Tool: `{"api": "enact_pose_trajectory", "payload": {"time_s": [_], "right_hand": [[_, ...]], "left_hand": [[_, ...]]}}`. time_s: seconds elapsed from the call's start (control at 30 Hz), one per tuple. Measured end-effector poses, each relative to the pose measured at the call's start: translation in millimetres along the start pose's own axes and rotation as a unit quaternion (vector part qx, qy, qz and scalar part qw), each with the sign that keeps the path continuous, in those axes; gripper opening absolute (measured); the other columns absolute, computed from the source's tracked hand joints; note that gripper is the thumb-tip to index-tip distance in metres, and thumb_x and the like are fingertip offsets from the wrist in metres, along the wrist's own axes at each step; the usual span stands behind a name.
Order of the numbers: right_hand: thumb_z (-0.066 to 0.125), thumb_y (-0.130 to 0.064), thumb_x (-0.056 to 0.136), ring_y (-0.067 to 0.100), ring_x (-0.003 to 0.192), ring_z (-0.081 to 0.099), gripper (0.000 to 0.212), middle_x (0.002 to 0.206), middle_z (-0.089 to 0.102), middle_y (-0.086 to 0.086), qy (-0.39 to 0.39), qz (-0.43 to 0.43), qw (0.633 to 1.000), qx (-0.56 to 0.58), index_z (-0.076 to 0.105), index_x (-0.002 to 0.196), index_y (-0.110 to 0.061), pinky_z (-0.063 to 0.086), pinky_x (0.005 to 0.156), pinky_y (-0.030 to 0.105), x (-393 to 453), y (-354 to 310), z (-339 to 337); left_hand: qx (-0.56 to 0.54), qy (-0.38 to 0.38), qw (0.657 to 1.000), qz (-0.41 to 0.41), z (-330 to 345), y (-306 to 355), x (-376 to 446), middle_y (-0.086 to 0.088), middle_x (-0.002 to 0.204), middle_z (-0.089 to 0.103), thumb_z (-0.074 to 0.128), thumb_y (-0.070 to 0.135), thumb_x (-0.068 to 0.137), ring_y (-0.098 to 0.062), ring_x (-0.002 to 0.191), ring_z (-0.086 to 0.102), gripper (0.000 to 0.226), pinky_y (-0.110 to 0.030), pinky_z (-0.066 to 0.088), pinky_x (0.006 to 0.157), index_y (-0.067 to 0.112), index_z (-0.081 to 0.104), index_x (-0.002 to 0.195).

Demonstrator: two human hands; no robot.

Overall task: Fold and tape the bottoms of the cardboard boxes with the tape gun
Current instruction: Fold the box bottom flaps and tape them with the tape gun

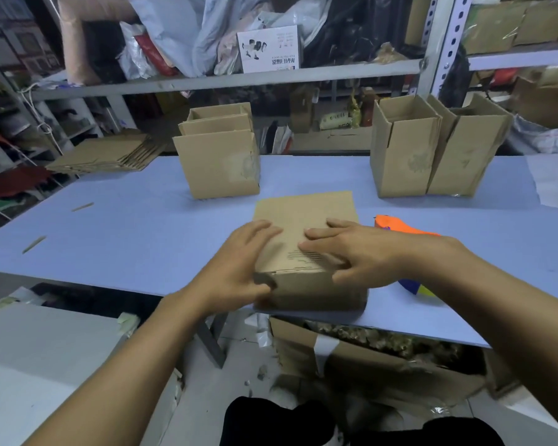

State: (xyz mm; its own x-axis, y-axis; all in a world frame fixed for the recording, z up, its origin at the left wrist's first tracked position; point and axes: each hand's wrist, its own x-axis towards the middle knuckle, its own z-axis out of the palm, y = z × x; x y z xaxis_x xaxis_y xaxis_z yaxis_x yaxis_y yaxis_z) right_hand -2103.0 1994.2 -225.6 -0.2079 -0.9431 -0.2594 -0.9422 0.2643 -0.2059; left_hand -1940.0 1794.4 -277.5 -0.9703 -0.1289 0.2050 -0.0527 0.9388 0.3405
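A small cardboard box (306,217) stands at the near edge of the blue table (136,226), bottom up, with one long flap sticking out away from me. My left hand (239,265) lies against its left side, fingers spread over the top and thumb at the near corner. My right hand (351,249) presses flat on the folded flaps from the right. The orange tape gun (400,225) lies on the table just behind my right wrist, partly hidden by it.
One assembled box (219,162) stands at mid-table and two open boxes (432,152) at the right. A stack of flat cardboard (110,154) lies at the far left. Cluttered shelving (239,78) runs behind the table. An open carton (368,358) sits on the floor below.
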Motion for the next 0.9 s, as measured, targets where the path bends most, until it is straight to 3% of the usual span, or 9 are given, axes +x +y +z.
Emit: {"api": "enact_pose_trajectory", "payload": {"time_s": [0.07,0.1,0.2,0.27,0.37,0.47,0.57,0.73,0.9], "right_hand": [[0.048,-0.014,0.096,0.016,0.151,0.002,0.067,0.164,0.008,-0.013,0.022,-0.018,1.000,-0.005,0.024,0.155,-0.036,-0.014,0.091,-0.006,-1,5,2],[0.046,-0.009,0.095,0.015,0.151,0.005,0.067,0.164,0.011,-0.014,0.040,-0.021,0.999,-0.002,0.028,0.153,-0.038,-0.012,0.090,-0.007,-2,8,4],[0.046,-0.003,0.089,0.014,0.151,0.010,0.070,0.160,0.022,-0.017,0.089,-0.013,0.995,0.037,0.040,0.146,-0.043,0.009,0.115,0.019,-1,20,14],[0.052,-0.008,0.085,0.012,0.150,0.017,0.065,0.157,0.032,-0.015,0.123,-0.002,0.989,0.081,0.049,0.141,-0.041,0.019,0.119,0.033,0,26,22],[0.050,-0.028,0.072,0.012,0.144,0.032,0.060,0.147,0.049,-0.010,0.197,-0.009,0.972,0.129,0.063,0.131,-0.033,0.031,0.115,0.042,2,31,36],[0.046,-0.038,0.068,0.016,0.139,0.042,0.057,0.138,0.059,-0.009,0.270,-0.021,0.952,0.140,0.070,0.120,-0.032,0.036,0.108,0.056,3,35,53],[0.050,-0.031,0.070,0.026,0.133,0.048,0.045,0.126,0.064,-0.005,0.338,-0.046,0.932,0.124,0.075,0.107,-0.028,0.040,0.101,0.060,7,37,66],[0.063,-0.038,0.078,0.018,0.117,0.061,0.029,0.113,0.070,-0.008,0.398,-0.055,0.893,0.200,0.079,0.099,-0.025,0.043,0.097,0.061,17,37,79],[0.070,-0.033,0.079,0.022,0.127,0.056,0.030,0.121,0.070,-0.006,0.357,-0.046,0.916,0.180,0.077,0.107,-0.026,0.035,0.104,0.067,16,53,72]], "left_hand": [[0.058,-0.036,0.997,0.035,2,4,8,0.002,0.156,0.026,0.065,0.028,0.067,-0.017,0.143,0.023,0.088,-0.036,0.025,0.115,0.027,0.032,0.148],[0.061,-0.046,0.997,0.033,4,6,11,0.004,0.156,0.026,0.067,0.025,0.069,-0.016,0.143,0.024,0.086,-0.036,0.027,0.115,0.028,0.032,0.148],[0.046,0.006,0.999,0.009,13,17,18,0.006,0.150,0.036,0.066,0.005,0.072,-0.016,0.137,0.032,0.077,-0.027,0.035,0.105,0.025,0.043,0.142],[0.059,0.075,0.995,-0.018,25,25,22,0.006,0.143,0.043,0.060,-0.006,0.066,-0.019,0.129,0.040,0.076,-0.023,0.037,0.091,0.025,0.051,0.135],[0.115,0.115,0.986,-0.049,40,32,19,0.005,0.139,0.049,0.063,-0.005,0.060,-0.022,0.126,0.047,0.078,-0.040,0.043,0.090,0.026,0.052,0.131],[0.201,0.117,0.972,-0.010,44,35,15,-0.003,0.128,0.056,0.070,0.005,0.059,-0.027,0.117,0.054,0.068,-0.056,0.041,0.094,0.018,0.054,0.124],[0.117,0.136,0.983,0.041,48,37,14,-0.005,0.113,0.057,0.062,0.003,0.062,-0.028,0.101,0.053,0.050,-0.041,0.044,0.088,0.012,0.059,0.111],[-0.082,0.174,0.981,-0.023,55,43,19,0.010,0.099,0.050,0.054,0.011,0.064,-0.016,0.096,0.044,0.037,-0.032,0.040,0.086,0.025,0.063,0.097],[-0.055,0.159,0.986,0.011,63,40,21,0.014,0.127,0.057,0.062,0.024,0.079,-0.014,0.118,0.048,0.033,-0.035,0.036,0.100,0.031,0.065,0.110]]}}
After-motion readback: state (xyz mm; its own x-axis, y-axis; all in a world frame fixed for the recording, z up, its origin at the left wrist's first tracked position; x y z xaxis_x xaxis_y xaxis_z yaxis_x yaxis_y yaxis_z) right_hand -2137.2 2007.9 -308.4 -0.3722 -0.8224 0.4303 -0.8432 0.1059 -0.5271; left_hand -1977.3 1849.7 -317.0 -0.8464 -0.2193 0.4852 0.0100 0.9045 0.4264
